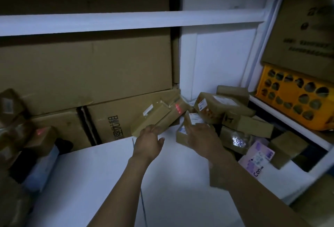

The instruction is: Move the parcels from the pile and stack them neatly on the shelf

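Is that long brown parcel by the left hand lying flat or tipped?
Tipped. The long brown parcel slants: its near end sits low by the left hand, and its far end is raised higher.

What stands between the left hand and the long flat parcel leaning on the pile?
Nothing visible. The left hand has its fingertips at the near edge of the long flat parcel; the right hand rests on a small labelled parcel beside it.
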